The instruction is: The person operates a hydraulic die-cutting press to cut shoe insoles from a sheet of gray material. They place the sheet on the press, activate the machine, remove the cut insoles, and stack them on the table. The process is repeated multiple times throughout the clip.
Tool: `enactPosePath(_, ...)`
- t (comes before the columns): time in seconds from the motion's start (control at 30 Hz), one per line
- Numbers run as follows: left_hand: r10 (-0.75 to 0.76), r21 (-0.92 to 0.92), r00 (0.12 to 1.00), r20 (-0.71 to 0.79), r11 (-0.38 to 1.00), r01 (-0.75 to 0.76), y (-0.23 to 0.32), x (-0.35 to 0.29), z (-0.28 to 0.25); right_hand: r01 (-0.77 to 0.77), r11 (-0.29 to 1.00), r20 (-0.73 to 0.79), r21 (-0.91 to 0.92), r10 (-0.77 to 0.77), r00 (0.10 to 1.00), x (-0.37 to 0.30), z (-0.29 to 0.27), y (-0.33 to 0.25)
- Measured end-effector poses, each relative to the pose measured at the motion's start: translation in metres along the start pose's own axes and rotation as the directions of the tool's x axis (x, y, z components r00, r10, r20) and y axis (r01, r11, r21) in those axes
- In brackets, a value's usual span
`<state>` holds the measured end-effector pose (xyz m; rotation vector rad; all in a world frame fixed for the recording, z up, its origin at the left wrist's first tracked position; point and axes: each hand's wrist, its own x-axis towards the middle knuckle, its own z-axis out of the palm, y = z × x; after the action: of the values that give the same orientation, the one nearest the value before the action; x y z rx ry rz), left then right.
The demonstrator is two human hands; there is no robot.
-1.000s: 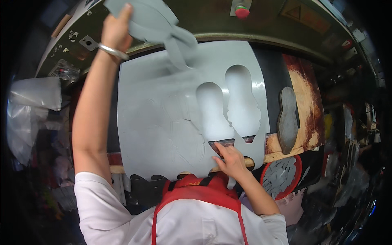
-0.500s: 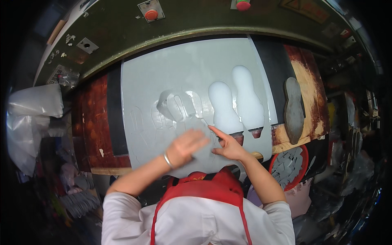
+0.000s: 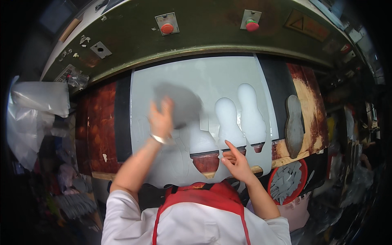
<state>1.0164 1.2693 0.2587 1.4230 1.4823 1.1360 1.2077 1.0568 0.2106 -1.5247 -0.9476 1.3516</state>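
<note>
While a grey piece (image 3: 183,105) hides sheet (image 3: 204,71), scraps (image 3: 287,181) fill a bowl (image 3: 304,174).

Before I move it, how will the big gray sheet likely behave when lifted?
The gray sheet would probably flop: it looks thin and broad. It may tear at the narrow strip between the two rightmost cutouts. It's likely light for its size, given those openings.

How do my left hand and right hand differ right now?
Your left hand is blurred and holds a dark, blurred grey piece; your right hand is sharper and holds nothing visible.
The left hand is farther from your body; the right hand is nearer, its index finger extended.
The left wrist wears a silvery bangle; the right wrist is bare.
Both hands are bare, at the pale grey sheet.
</note>
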Motion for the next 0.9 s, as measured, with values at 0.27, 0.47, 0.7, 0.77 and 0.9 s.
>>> enactPosePath(0.27, 0.842, -0.274, 0.533, -0.085, 0.495, -0.825, 0.143, 0.139, -0.082, 0.374, 0.816, -0.058, -0.441, -0.442, 0.895, -0.018, 0.047, -0.017)
enactPosePath(0.47, 0.683, -0.078, 0.203, 0.701, 0.357, -0.931, 0.059, 0.048, -0.094, -0.13, 0.991, 0.395, -0.013, 0.125, 0.91, 0.027, 0.086, 0.012)
enactPosePath(0.7, 0.5, -0.347, -0.147, 0.854, 0.336, -0.876, -0.085, -0.044, -0.112, -0.435, 0.838, 0.568, 0.329, 0.193, 0.8, 0.047, 0.085, 0.022)
enactPosePath(0.77, 0.47, -0.3, -0.09, 0.878, 0.395, -0.868, -0.099, -0.046, -0.116, -0.455, 0.783, 0.576, 0.424, 0.155, 0.803, 0.046, 0.085, 0.019)
enactPosePath(0.9, 0.58, -0.289, 0.174, 0.796, 0.616, -0.733, -0.103, -0.046, -0.099, -0.397, 0.781, 0.543, 0.482, 0.089, 0.835, 0.041, 0.087, 0.009)
